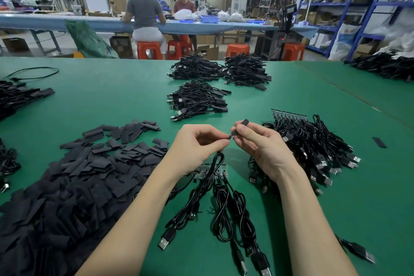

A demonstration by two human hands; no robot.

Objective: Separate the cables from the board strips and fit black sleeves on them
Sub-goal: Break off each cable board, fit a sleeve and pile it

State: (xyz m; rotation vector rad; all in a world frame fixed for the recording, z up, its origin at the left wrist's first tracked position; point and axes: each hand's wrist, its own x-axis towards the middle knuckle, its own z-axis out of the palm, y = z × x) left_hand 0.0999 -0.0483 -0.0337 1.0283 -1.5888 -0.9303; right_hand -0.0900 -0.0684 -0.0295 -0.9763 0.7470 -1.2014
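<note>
Both hands pinch: left hand (197,145) holds the cable (218,159) end, aimed right into right hand's (262,143) sleeve (241,125).

A green desk (112,101) carries everything here. At the near left lies a broad heap of flat black sleeves (74,177), and a single sleeve (379,142) sits apart at the right. Three bundles of sleeved cables (198,101) rest toward the far middle. At the right, a pile of unsleeved cables (318,152) (a board strip (289,116) shows at its far edge) lies. Close in front, a short board strip (210,171) lies with its cables (224,213) trailing toward the near edge.
</note>
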